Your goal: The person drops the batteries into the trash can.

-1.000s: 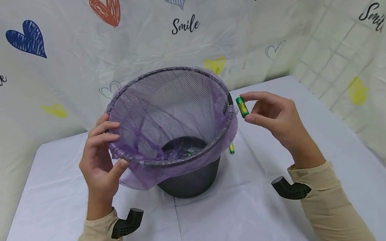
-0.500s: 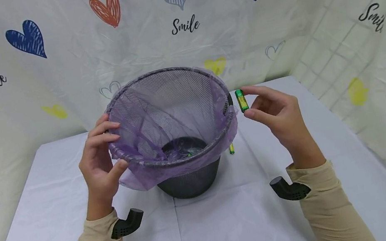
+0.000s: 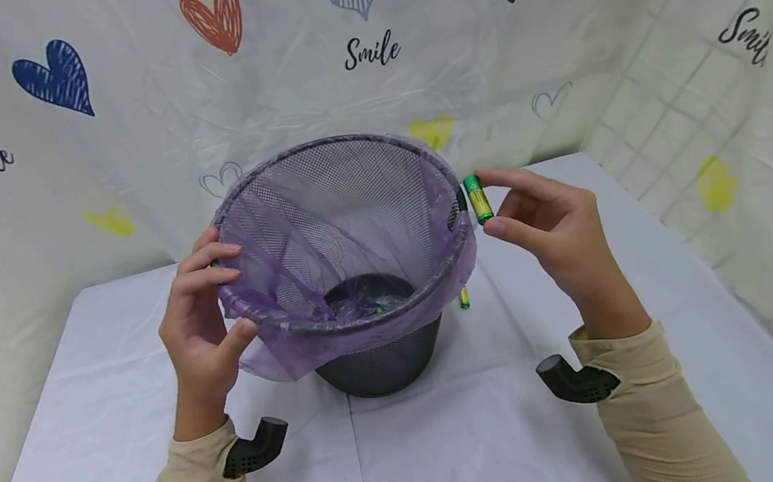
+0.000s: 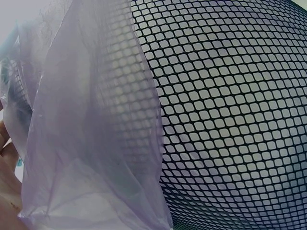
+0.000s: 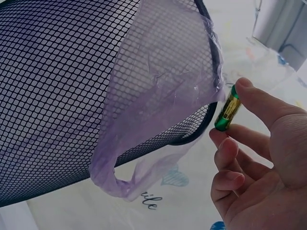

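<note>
A black mesh wastebasket (image 3: 385,367) lined with a thin purple bag (image 3: 279,279) stands tilted on the table, its mouth facing me. My left hand (image 3: 199,330) grips the basket's left rim, fingers inside over the bag and thumb at the front. Between thumb and forefinger, my right hand (image 3: 551,227) pinches a green and yellow battery (image 3: 478,199) by its ends, just outside the right rim. In the right wrist view the same battery (image 5: 228,111) shows close to the bag's folded edge. A small green thing (image 3: 379,309) lies at the bottom inside the basket.
Another green and yellow battery (image 3: 464,296) is on the white-covered table (image 3: 466,456), right of the basket's base. Behind the table hangs a pale curtain (image 3: 300,78) printed with hearts. A black wrist mount (image 3: 255,445) juts from the left sleeve.
My right hand has risen a little and shifted slightly left with the battery, bringing it nearer the rim. The left hand and the basket have stayed put.
</note>
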Tool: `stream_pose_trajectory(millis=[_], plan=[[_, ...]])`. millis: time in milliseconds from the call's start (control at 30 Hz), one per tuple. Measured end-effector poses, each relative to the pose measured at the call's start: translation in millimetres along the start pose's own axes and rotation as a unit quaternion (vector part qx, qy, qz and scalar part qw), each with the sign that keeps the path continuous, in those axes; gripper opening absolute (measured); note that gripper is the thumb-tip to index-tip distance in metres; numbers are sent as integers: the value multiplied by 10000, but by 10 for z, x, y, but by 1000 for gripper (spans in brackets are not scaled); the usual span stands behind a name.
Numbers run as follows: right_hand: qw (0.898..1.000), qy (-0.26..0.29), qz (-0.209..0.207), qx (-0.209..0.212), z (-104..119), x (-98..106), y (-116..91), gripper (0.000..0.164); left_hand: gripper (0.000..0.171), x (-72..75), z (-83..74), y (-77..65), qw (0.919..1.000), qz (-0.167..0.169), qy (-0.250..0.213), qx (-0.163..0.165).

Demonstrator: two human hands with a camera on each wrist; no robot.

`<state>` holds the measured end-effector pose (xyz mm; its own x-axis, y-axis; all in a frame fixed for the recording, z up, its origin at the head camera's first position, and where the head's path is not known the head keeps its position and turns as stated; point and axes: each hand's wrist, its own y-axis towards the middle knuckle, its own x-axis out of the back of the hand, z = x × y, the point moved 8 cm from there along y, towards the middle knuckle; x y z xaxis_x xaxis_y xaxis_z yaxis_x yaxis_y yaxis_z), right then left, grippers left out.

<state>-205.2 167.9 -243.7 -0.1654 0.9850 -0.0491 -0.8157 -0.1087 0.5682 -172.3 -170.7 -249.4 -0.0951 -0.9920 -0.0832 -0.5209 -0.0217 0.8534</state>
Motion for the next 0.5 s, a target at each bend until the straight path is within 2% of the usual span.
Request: stream_pose_trajectory(millis=[333, 500], plan=[[9999, 45, 123, 66, 80, -87, 12, 42, 51, 21, 30, -14, 9999, 65, 86, 109], [9993, -174, 308, 102, 148, -158, 25, 39, 52, 24, 24, -17, 9999, 64, 105, 91]])
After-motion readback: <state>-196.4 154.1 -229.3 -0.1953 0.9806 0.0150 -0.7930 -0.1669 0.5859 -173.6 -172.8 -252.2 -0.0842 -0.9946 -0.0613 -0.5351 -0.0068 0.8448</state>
